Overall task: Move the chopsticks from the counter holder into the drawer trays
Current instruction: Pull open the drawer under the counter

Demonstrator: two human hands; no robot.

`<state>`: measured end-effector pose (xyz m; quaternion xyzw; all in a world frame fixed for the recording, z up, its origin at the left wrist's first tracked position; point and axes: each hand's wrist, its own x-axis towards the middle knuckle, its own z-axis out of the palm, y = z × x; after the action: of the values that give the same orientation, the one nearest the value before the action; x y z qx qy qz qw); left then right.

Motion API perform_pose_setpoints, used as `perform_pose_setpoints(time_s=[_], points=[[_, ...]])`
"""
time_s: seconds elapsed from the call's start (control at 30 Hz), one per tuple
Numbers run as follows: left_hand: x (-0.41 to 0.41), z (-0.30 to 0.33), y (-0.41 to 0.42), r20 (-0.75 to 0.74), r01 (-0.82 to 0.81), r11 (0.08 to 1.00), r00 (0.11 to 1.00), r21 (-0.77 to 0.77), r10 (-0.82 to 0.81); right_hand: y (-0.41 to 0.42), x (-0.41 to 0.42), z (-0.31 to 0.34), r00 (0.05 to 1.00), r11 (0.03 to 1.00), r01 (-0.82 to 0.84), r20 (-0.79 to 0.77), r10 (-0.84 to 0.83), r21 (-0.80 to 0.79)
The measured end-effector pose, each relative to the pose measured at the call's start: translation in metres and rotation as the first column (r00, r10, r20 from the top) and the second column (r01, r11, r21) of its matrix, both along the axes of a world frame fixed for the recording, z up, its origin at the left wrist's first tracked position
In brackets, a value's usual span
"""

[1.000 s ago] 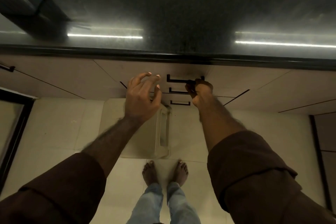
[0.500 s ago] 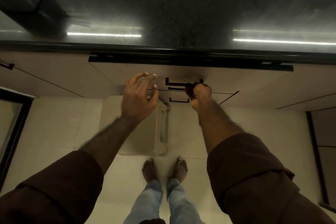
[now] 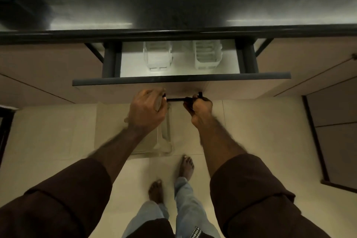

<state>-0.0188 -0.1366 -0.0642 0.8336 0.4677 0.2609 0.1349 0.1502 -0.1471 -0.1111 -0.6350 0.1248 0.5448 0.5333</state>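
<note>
With the right hand (image 3: 201, 109) gripping the drawer handle (image 3: 174, 99) and the left hand (image 3: 147, 111) loosely curled, empty, draw steadily until both trays (image 3: 157, 57) clear the worktop (image 3: 173, 34); chopsticks and holder are unseen.

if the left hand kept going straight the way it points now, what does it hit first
Most likely the drawer front: the left hand points forward at it, beside the handle the right hand grips. Depth is unclear; it may already touch.
</note>
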Motion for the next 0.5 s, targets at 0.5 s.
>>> perform_pose_setpoints(time_s=[0.5], points=[[-0.096,0.003,-0.097,0.032,0.061,0.998,0.998,-0.013,-0.061,-0.11,-0.034,0.004,0.98,0.992,-0.045,0.187,0.067,-0.12]])
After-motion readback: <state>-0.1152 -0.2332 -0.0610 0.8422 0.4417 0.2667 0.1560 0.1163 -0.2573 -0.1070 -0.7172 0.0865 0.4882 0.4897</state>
